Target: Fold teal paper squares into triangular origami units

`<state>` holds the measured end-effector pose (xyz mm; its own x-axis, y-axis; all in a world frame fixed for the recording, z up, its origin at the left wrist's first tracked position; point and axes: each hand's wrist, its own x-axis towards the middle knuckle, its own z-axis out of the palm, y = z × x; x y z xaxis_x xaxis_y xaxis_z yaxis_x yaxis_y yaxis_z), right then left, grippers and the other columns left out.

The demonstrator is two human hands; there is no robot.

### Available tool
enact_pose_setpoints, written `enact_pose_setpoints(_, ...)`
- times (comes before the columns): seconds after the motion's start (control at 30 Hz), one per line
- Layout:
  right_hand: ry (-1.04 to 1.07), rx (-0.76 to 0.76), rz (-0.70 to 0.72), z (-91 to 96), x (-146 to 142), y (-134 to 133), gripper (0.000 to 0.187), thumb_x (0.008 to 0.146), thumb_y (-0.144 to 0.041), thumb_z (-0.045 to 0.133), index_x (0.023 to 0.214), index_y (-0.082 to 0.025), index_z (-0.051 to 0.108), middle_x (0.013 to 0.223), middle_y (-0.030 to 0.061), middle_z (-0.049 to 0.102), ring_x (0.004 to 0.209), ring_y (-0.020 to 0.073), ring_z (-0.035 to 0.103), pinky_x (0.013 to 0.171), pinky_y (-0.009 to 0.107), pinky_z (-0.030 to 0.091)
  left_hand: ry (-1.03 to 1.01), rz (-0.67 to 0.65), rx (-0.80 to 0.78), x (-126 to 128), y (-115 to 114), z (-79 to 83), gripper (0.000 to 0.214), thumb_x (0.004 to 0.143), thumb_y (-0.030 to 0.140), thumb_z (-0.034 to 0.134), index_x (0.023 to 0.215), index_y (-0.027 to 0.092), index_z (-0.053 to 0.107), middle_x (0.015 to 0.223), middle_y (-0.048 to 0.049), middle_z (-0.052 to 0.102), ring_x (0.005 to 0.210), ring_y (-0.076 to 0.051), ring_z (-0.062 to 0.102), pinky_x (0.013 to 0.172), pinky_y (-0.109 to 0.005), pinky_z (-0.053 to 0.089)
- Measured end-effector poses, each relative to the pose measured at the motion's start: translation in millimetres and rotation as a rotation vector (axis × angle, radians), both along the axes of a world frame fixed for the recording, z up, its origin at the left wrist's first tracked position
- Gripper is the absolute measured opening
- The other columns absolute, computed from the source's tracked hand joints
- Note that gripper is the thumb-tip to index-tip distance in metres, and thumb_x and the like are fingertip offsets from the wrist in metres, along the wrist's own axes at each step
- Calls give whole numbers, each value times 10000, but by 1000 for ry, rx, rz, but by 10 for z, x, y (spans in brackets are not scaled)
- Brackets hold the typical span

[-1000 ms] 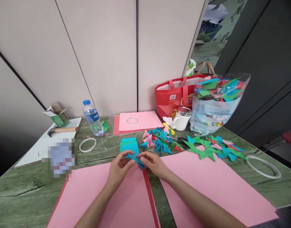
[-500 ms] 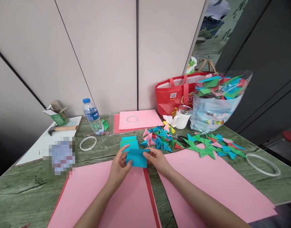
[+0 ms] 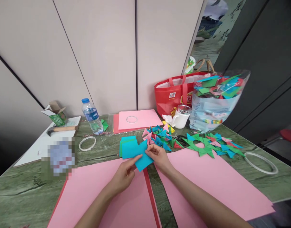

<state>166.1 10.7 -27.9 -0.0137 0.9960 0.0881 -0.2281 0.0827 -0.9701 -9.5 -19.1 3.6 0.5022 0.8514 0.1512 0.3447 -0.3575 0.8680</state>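
Note:
Both hands meet at the table's middle on a small blue paper rectangle [image 3: 143, 160], tilted with one corner down. My left hand [image 3: 125, 173] pinches its lower left edge with thumb and forefinger. My right hand [image 3: 158, 155] grips its upper right edge, fingers curled. Just behind lies a small stack of blue and green paper squares [image 3: 128, 146]. Under my hands a large pink sheet [image 3: 107, 199] lies over a red sheet. A second large pink sheet [image 3: 214, 183] is spread to the right.
Folded paper triangles lie in a heap [image 3: 159, 137] and a chain [image 3: 212, 145]. Behind stand a water bottle [image 3: 92, 116], white mug [image 3: 180, 118], red bag [image 3: 174, 95] and plastic bag of folded pieces [image 3: 214, 101]. Tape rings [image 3: 87, 143] [image 3: 261, 162], a hammer [image 3: 61, 129] and a small box [image 3: 55, 113] lie around.
The blue paper went from a narrow folded strip to an opened flat rectangle, then turned to a tilt. My left hand slid down to its lower edge; my right hand stayed at the top.

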Motion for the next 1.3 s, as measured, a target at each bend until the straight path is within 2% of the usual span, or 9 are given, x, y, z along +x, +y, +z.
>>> enact_pose_setpoints(0.13, 70, -5, 115, 23, 11, -13, 252, 623, -280, 679, 842, -184, 601, 841, 26, 600, 763, 155, 552, 629, 255, 436, -26, 36, -1, -5, 23, -26, 495, 730, 80, 402, 1191, 239, 491, 1026, -48, 607, 897, -180, 548, 801, -307, 430)
enact_pose_setpoints(0.27, 56, -3, 167, 18, 19, -22, 294, 602, -247, 692, 882, -196, 619, 891, 32, 612, 794, 173, 565, 672, 293, 457, -75, 39, -20, -31, 49, -62, 444, 756, 196, 495, 1195, 264, 483, 1171, -42, 557, 1049, -211, 503, 905, -353, 378)
enact_pose_setpoints(0.5, -60, 87, 157, 59, 22, -38, 232, 626, -210, 657, 857, -201, 641, 907, 38, 591, 858, 184, 544, 675, 280, 453, -107, 165, -104, -53, 82, -28, 348, 632, 246, 665, 980, 237, 650, 940, -31, 678, 857, -219, 592, 796, -349, 457)
enact_pose_setpoints(0.67, -111, 145, 111, 94, 12, -51, 188, 608, -182, 664, 794, -208, 652, 898, 33, 582, 916, 190, 522, 734, 283, 437, -124, 265, -103, -29, 62, 15, 249, 594, 198, 688, 840, 231, 695, 784, -12, 698, 679, -175, 610, 660, -297, 498)
enact_pose_setpoints(0.77, -117, 142, 85, 101, 13, -52, 162, 603, -190, 667, 764, -210, 660, 856, 31, 588, 852, 183, 536, 679, 275, 444, -141, 260, -54, -34, 66, -2, 200, 592, 194, 693, 788, 232, 708, 717, -17, 695, 638, -166, 605, 625, -281, 499)
enact_pose_setpoints(0.9, -80, 110, 76, 91, 25, -50, 164, 610, -195, 662, 773, -213, 666, 857, 31, 597, 828, 179, 538, 626, 257, 441, -174, 190, 37, -55, 89, -65, 166, 617, 230, 682, 780, 234, 713, 703, -38, 691, 656, -178, 614, 619, -288, 500)
enact_pose_setpoints(1.1, -88, 90, 74, 69, 37, -52, 170, 616, -204, 657, 785, -205, 676, 937, 49, 599, 925, 207, 519, 682, 273, 442, -54, 121, 163, -62, 94, -81, 115, 691, 264, 623, 763, 260, 712, 692, -26, 716, 695, -192, 625, 720, -335, 478)
enact_pose_setpoints(1.2, -101, 83, 77, 62, 37, -49, 186, 618, -207, 657, 803, -212, 672, 926, 42, 612, 927, 207, 524, 726, 292, 434, 2, 95, 193, -58, 84, -52, 109, 704, 254, 609, 717, 275, 715, 690, -14, 718, 814, -218, 617, 791, -350, 445)
enact_pose_setpoints(1.3, -140, 87, 93, 60, 33, -44, 181, 632, -242, 648, 811, -217, 663, 873, 31, 621, 882, 199, 536, 717, 301, 435, -3, 132, 171, -39, 73, -28, 122, 699, 258, 609, 757, 283, 713, 741, -15, 717, 841, -224, 607, 759, -329, 453)
